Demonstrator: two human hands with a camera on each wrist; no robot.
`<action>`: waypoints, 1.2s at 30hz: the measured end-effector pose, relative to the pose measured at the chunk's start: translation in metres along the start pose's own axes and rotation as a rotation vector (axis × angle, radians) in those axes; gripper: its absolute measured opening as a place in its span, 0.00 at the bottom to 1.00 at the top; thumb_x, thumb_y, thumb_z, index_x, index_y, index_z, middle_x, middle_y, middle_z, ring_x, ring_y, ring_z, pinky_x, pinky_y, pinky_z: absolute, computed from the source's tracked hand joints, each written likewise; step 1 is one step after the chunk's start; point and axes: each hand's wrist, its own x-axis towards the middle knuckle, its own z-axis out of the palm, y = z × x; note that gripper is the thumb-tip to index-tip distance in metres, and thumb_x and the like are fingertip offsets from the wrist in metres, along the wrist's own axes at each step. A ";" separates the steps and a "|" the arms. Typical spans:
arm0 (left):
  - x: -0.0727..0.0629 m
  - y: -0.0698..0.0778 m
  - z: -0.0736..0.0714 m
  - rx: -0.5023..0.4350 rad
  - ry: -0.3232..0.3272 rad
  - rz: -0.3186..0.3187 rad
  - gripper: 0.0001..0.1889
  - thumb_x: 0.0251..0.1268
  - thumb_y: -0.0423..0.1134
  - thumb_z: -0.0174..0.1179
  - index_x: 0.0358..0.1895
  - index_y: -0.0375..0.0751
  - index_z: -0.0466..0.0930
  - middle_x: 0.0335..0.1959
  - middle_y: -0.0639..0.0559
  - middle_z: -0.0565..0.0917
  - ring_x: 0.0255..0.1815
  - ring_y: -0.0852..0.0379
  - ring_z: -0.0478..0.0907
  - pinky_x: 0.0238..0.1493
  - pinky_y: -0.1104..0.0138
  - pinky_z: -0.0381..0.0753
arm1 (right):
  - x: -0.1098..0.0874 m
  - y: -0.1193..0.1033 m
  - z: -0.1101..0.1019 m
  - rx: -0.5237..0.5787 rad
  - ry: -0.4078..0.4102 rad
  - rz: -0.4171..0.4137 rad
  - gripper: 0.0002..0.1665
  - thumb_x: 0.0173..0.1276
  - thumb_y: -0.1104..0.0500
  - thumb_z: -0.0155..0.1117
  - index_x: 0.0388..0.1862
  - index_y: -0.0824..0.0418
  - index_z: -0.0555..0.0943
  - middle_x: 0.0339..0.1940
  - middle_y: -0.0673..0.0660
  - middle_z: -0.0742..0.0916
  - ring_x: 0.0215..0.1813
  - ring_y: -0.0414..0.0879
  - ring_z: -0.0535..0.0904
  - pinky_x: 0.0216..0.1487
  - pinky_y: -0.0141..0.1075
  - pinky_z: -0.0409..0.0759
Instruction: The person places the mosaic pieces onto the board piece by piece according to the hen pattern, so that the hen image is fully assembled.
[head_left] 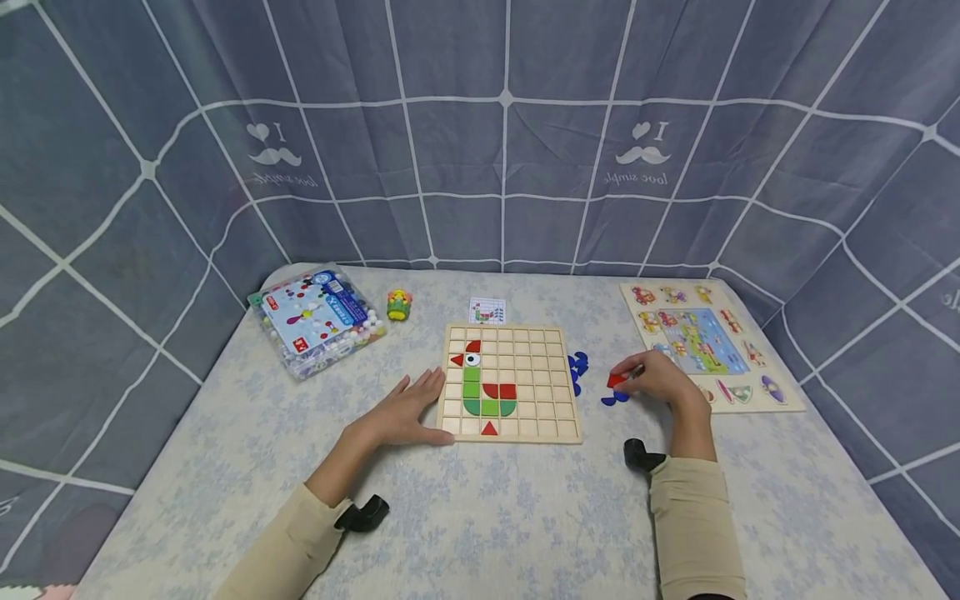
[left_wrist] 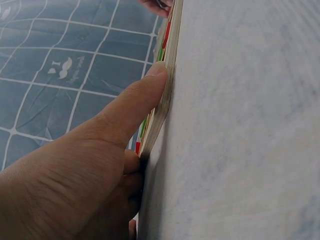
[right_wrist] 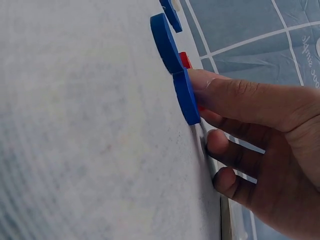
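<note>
A wooden grid board (head_left: pixel 536 375) lies on the table, with red, green and white-eyed tiles forming a bird shape on its left half. My left hand (head_left: pixel 405 412) rests at the board's lower left corner, fingers spread along the left edge. In the left wrist view its thumb (left_wrist: pixel 135 102) touches the board's side. Right of the board, my right hand (head_left: pixel 660 382) pinches a red tile (head_left: pixel 616 380) between thumb and fingertips. Blue leaf-shaped tiles (right_wrist: pixel 165 42) lie just in front of those fingertips. More blue tiles (head_left: pixel 577 364) are scattered along the board's right edge.
A small pattern card (head_left: pixel 487 311) lies behind the board. At back left are a clear box of beads (head_left: pixel 318 321) and a small toy figure (head_left: pixel 399 305). A wooden picture puzzle (head_left: pixel 776 392) lies at right, near the right hand. Grey curtain (head_left: pixel 465 225) encloses the table.
</note>
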 end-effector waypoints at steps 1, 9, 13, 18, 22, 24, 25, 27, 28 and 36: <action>0.000 0.000 0.000 0.002 0.000 0.000 0.59 0.54 0.65 0.65 0.78 0.38 0.41 0.81 0.44 0.44 0.82 0.45 0.40 0.80 0.46 0.36 | 0.000 0.000 0.000 -0.002 -0.005 -0.009 0.18 0.58 0.59 0.73 0.48 0.63 0.86 0.37 0.57 0.87 0.37 0.46 0.76 0.37 0.34 0.75; 0.000 0.000 0.001 0.007 -0.002 -0.001 0.59 0.54 0.65 0.65 0.78 0.38 0.41 0.81 0.44 0.45 0.82 0.45 0.40 0.80 0.46 0.36 | 0.002 -0.003 0.003 -0.026 0.007 -0.029 0.18 0.58 0.58 0.73 0.47 0.62 0.86 0.37 0.56 0.87 0.36 0.47 0.76 0.37 0.34 0.75; 0.000 0.000 0.000 0.007 -0.003 0.004 0.58 0.54 0.65 0.65 0.78 0.38 0.41 0.81 0.44 0.45 0.82 0.45 0.40 0.80 0.46 0.36 | 0.004 -0.007 0.005 -0.055 0.020 -0.072 0.18 0.57 0.58 0.74 0.46 0.62 0.87 0.37 0.57 0.87 0.36 0.46 0.76 0.36 0.34 0.75; 0.000 -0.002 0.000 0.024 0.007 0.024 0.58 0.55 0.65 0.65 0.78 0.37 0.41 0.81 0.43 0.45 0.82 0.44 0.41 0.80 0.45 0.37 | 0.003 -0.020 0.007 -0.051 -0.001 -0.128 0.18 0.57 0.58 0.74 0.45 0.64 0.87 0.37 0.58 0.87 0.34 0.44 0.76 0.35 0.34 0.76; 0.000 -0.002 0.000 0.023 0.008 0.025 0.59 0.54 0.65 0.65 0.78 0.37 0.41 0.81 0.43 0.45 0.82 0.45 0.41 0.79 0.45 0.37 | 0.003 -0.030 0.011 -0.076 -0.017 -0.178 0.16 0.58 0.59 0.73 0.45 0.63 0.87 0.37 0.58 0.87 0.34 0.44 0.77 0.33 0.34 0.77; 0.000 -0.002 0.001 0.021 0.007 0.022 0.59 0.54 0.65 0.65 0.78 0.37 0.41 0.81 0.44 0.45 0.82 0.45 0.40 0.80 0.45 0.37 | 0.004 -0.035 0.014 -0.092 -0.015 -0.214 0.15 0.58 0.60 0.73 0.45 0.63 0.87 0.37 0.58 0.87 0.33 0.44 0.76 0.32 0.34 0.77; 0.000 -0.002 0.001 0.021 0.006 0.020 0.59 0.54 0.65 0.65 0.78 0.37 0.41 0.81 0.44 0.45 0.82 0.45 0.40 0.80 0.45 0.37 | 0.004 -0.037 0.016 -0.101 -0.012 -0.232 0.15 0.58 0.60 0.73 0.44 0.63 0.87 0.37 0.58 0.86 0.32 0.44 0.76 0.31 0.34 0.76; 0.000 -0.002 0.001 0.023 0.006 0.016 0.59 0.54 0.65 0.65 0.78 0.37 0.41 0.81 0.44 0.45 0.82 0.45 0.40 0.80 0.46 0.37 | 0.005 -0.043 0.020 -0.107 -0.012 -0.257 0.14 0.58 0.60 0.74 0.44 0.63 0.87 0.36 0.58 0.86 0.31 0.44 0.75 0.31 0.34 0.75; 0.000 -0.002 0.001 0.024 0.006 0.015 0.59 0.54 0.65 0.65 0.78 0.37 0.41 0.81 0.44 0.45 0.82 0.45 0.40 0.80 0.46 0.37 | 0.005 -0.046 0.022 -0.113 -0.013 -0.271 0.14 0.58 0.60 0.74 0.44 0.63 0.87 0.35 0.57 0.86 0.31 0.44 0.74 0.30 0.34 0.75; 0.000 -0.001 0.001 0.026 0.008 0.016 0.59 0.54 0.65 0.64 0.78 0.37 0.41 0.81 0.44 0.45 0.82 0.45 0.40 0.80 0.46 0.37 | 0.004 -0.073 0.040 -0.143 -0.035 -0.373 0.13 0.58 0.61 0.73 0.42 0.64 0.87 0.35 0.57 0.85 0.30 0.42 0.74 0.31 0.33 0.74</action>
